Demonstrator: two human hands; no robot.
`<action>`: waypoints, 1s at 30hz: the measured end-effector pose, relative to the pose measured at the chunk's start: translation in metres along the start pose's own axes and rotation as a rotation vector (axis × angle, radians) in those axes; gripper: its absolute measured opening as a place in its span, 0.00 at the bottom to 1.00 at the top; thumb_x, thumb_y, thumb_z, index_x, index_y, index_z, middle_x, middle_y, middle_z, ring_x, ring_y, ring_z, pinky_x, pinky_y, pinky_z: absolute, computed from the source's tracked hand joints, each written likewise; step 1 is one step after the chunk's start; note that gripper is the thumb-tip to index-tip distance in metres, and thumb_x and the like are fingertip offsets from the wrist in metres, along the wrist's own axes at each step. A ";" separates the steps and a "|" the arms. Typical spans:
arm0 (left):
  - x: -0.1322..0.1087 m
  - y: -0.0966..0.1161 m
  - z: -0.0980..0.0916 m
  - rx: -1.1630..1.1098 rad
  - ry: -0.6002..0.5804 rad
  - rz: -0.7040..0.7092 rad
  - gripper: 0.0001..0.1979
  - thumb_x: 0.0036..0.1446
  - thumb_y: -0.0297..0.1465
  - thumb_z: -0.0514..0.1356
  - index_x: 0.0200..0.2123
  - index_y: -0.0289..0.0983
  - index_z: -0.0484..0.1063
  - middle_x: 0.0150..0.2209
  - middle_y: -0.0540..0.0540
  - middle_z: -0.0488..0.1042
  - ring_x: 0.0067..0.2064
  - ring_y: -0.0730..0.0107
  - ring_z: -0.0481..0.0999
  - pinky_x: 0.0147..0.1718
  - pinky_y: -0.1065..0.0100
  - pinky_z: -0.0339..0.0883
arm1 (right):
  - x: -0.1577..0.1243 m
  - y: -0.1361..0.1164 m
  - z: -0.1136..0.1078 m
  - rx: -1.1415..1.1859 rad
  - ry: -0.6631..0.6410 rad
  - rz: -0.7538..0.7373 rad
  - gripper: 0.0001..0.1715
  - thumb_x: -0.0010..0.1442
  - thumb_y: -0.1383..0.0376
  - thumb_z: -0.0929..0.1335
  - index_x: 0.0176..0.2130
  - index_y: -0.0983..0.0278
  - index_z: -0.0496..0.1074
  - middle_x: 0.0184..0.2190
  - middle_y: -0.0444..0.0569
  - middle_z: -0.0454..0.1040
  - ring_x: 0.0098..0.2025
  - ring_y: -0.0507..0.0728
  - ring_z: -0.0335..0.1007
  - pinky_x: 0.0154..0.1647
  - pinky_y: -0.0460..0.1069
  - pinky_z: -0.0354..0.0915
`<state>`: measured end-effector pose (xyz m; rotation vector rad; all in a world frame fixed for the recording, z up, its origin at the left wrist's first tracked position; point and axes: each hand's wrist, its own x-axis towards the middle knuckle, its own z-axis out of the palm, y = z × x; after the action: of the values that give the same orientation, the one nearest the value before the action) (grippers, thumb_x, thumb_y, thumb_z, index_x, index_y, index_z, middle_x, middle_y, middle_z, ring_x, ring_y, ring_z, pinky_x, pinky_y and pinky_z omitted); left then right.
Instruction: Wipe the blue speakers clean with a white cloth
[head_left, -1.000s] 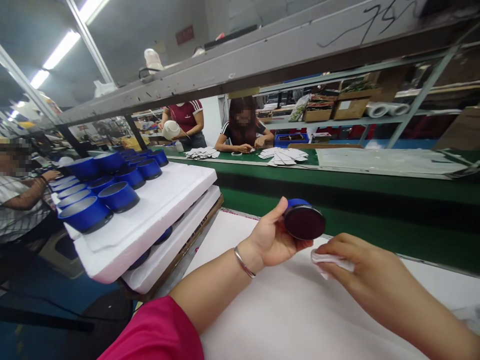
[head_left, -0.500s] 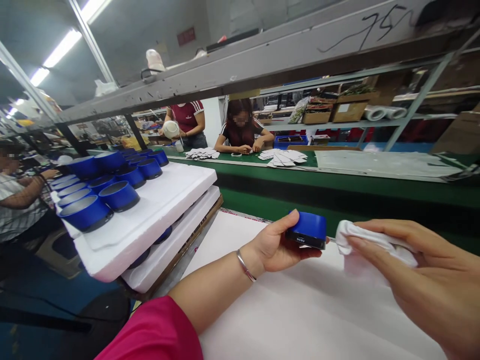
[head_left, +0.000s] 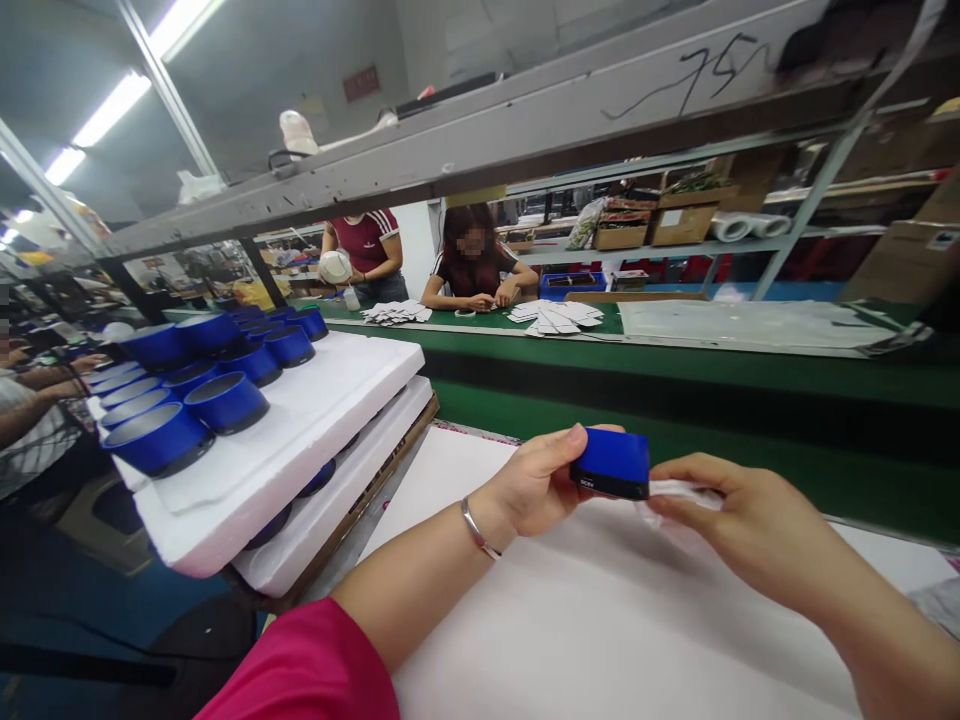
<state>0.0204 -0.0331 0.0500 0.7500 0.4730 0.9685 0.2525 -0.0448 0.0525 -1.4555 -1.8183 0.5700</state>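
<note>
1. Head cam: big white sheet (head_left: 615, 630), near side.
2. Foam trays (head_left: 345, 370) to its left, blue cases (head_left: 229, 402) on top.
3. Left hand (head_left: 536, 487): fingers curled round another blue case (head_left: 613, 455). Right hand (head_left: 750, 520): fingers pinched nearly together on a cloth (head_left: 679, 488).
4. That held case is up by the sheet's far edge.
5. Cloth's a white sliver at its right side.

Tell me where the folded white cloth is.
In the head view, the folded white cloth is right of centre, in the right hand's grip, beside the round blue part.
</note>
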 end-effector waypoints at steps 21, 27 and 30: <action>-0.001 0.008 0.001 0.000 -0.028 0.088 0.35 0.50 0.52 0.79 0.52 0.34 0.82 0.48 0.37 0.83 0.48 0.54 0.83 0.53 0.56 0.73 | -0.025 -0.034 0.007 -0.046 -0.171 -0.014 0.25 0.55 0.40 0.70 0.33 0.55 0.84 0.35 0.51 0.84 0.33 0.64 0.80 0.33 0.54 0.74; 0.000 -0.002 0.003 0.015 -0.017 0.090 0.39 0.42 0.56 0.81 0.49 0.35 0.83 0.46 0.40 0.81 0.45 0.63 0.78 0.46 0.64 0.71 | -0.033 -0.036 -0.003 -0.062 0.321 0.018 0.27 0.55 0.35 0.75 0.40 0.51 0.85 0.35 0.45 0.83 0.32 0.59 0.77 0.35 0.51 0.73; -0.002 -0.005 0.005 0.068 0.025 0.161 0.40 0.44 0.58 0.79 0.51 0.36 0.83 0.45 0.43 0.81 0.44 0.66 0.76 0.45 0.66 0.69 | -0.041 -0.041 0.022 -0.035 0.364 -0.239 0.17 0.65 0.45 0.74 0.44 0.52 0.83 0.42 0.47 0.82 0.39 0.59 0.79 0.40 0.50 0.74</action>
<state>0.0249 -0.0382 0.0497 0.8482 0.4747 1.1167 0.2140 -0.0929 0.0573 -1.2450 -1.6815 0.1421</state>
